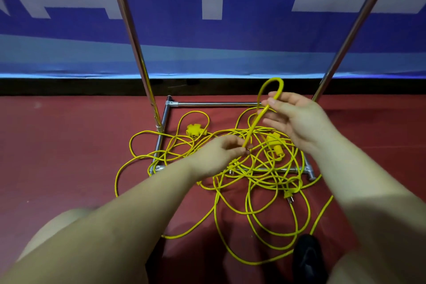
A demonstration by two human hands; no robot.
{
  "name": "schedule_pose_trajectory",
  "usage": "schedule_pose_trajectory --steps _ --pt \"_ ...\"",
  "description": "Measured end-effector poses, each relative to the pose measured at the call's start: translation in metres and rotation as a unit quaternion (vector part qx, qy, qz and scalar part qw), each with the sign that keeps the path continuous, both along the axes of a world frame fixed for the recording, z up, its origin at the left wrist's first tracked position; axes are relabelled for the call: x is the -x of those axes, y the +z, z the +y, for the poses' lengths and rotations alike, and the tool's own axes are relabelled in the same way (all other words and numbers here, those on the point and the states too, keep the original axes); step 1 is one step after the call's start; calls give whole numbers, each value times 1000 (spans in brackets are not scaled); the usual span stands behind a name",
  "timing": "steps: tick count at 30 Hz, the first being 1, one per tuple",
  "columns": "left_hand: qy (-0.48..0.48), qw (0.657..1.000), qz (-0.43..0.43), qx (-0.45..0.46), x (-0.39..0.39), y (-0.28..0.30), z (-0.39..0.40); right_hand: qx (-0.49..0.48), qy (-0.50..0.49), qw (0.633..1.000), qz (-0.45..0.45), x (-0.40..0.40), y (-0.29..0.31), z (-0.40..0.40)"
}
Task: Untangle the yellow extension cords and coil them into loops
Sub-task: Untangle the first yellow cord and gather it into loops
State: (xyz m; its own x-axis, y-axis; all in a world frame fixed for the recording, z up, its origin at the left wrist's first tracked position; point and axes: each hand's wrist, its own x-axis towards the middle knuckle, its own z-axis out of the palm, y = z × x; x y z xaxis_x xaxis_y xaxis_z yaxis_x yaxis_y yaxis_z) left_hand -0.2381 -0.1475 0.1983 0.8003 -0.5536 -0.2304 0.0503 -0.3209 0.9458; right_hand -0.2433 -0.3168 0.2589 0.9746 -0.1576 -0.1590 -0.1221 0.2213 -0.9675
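cords [253, 182]: thin yellow cables lay tangled in overlapping loops at lower centre.
raised strand [260, 113]: arched upward at centre right.
socket blocks [194, 131]: yellow, amid the tangle.

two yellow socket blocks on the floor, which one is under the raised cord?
The right block, beside the right hand, buried in the tangle. The left block lies apart near the rack's left pole.

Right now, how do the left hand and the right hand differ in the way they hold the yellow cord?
The left hand is lower, just above the tangle, pinching the cord's lower part. The right hand is higher and further forward, with the bend of the raised cord loop curving over its fingertips. The left hand's fingers are curled tightly; the right hand's are looser. Both hold the same raised stretch of yellow cord.
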Motion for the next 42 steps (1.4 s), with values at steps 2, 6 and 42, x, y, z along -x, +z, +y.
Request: schedule_pose_trajectory --steps 2,6,42 --pt "7 1000 -11 27 1 2 -2 -44 -16 999 6 -2 0 -2" --pt "105 987 46 115 -6 15 1 -1 42 998 51 0 -9 2" --pt "-11 999 -39 -7 -5 1 0 -339 -87 935 63 -10 -3 5"
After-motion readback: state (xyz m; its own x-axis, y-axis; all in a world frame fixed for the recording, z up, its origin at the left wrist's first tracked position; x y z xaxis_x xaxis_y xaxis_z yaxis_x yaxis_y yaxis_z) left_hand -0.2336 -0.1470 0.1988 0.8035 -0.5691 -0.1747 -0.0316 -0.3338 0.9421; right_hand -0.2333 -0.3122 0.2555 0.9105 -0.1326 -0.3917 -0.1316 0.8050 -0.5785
